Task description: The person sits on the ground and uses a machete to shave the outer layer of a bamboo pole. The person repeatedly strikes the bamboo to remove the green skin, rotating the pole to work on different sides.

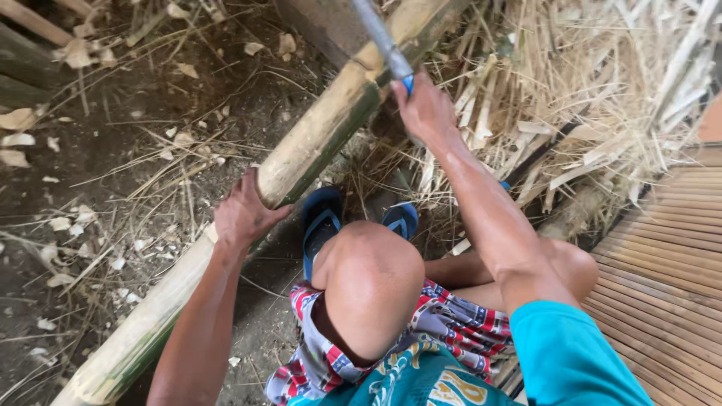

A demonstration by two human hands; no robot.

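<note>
A thick bamboo pole (316, 139), pale yellow with a green underside, runs from the lower left to the top middle. My left hand (242, 214) grips it from above at its middle. My right hand (425, 109) is closed on the blue handle of a saw (380, 37), whose grey blade rests across the pole near a node. My knees (372, 278) are bent below the pole, and my feet in blue sandals (323, 218) sit just under it.
Dirt ground at left is littered with bamboo chips (71, 222) and thin splinters. A heap of split bamboo strips (594, 98) lies at upper right. A slatted bamboo platform (665, 271) fills the right edge.
</note>
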